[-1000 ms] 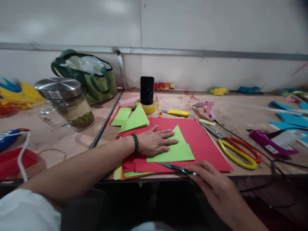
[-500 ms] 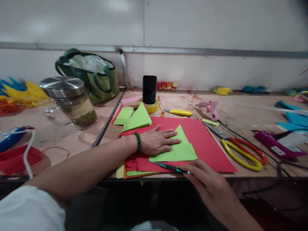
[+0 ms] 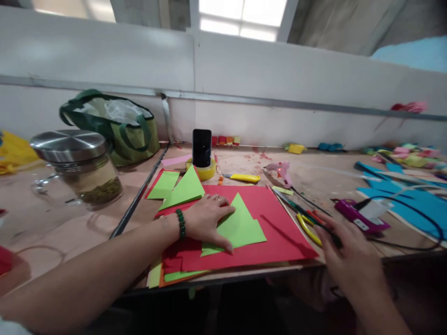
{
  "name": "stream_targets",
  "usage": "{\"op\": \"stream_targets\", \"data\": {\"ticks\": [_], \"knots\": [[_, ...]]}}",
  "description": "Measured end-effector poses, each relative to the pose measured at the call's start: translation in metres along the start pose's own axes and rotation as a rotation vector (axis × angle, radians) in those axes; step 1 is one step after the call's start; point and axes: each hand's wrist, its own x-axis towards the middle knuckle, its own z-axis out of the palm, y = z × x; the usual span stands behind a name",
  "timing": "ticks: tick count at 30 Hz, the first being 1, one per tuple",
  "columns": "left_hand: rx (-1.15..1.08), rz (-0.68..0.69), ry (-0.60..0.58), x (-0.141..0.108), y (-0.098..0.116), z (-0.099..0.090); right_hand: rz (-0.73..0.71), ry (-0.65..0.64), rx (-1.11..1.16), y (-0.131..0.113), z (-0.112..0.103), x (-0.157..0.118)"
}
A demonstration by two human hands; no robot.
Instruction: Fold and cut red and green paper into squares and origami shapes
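Note:
My left hand (image 3: 206, 223) rests on the left part of a light green paper piece (image 3: 242, 225) with a pointed top. Its fingers are bent and its thumb is spread apart from them, near the paper's lower edge. Beneath lies a large red sheet (image 3: 275, 232), stacked on other coloured sheets. To the right, my right hand (image 3: 349, 253) is closed round a dark craft knife (image 3: 330, 232). It is over the scissors (image 3: 307, 229), whose yellow and orange handles are partly hidden by hand and knife.
Folded green and red papers (image 3: 185, 188) lie left of the sheet. Behind are a phone (image 3: 201, 148) on a tape roll (image 3: 206, 173), a yellow cutter (image 3: 244, 177) and a pink glue gun (image 3: 282, 172). A glass jar (image 3: 87, 172), green bag (image 3: 136, 139) and purple power strip (image 3: 363, 218) surround it.
My right hand has carried the craft knife from the green paper's lower edge rightwards over the scissors. My left fingers have drawn back and bent. The view has tilted up and turned right.

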Motion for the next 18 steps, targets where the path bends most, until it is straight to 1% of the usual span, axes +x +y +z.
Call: {"op": "stream_targets", "data": {"ticks": [3, 6, 9, 12, 14, 18], "knots": [[-0.020, -0.045, 0.030, 0.001, 0.005, -0.001, 0.015, -0.031, -0.195, 0.024, 0.025, 0.008], [-0.112, -0.121, 0.009, 0.003, 0.009, -0.001, -0.049, -0.049, -0.235, 0.032, 0.046, 0.008], [-0.217, -0.189, -0.007, 0.004, 0.012, 0.000, -0.095, -0.029, -0.207, 0.032, 0.051, 0.005], [-0.354, -0.248, -0.031, 0.005, 0.014, 0.002, -0.085, -0.011, -0.177, 0.032, 0.049, 0.004], [-0.525, -0.297, 0.003, 0.006, 0.013, 0.004, -0.077, 0.017, -0.140, 0.034, 0.049, 0.004], [-1.004, -0.351, 0.176, 0.010, 0.007, 0.004, -0.056, 0.118, -0.045, 0.038, 0.052, 0.002]]}}
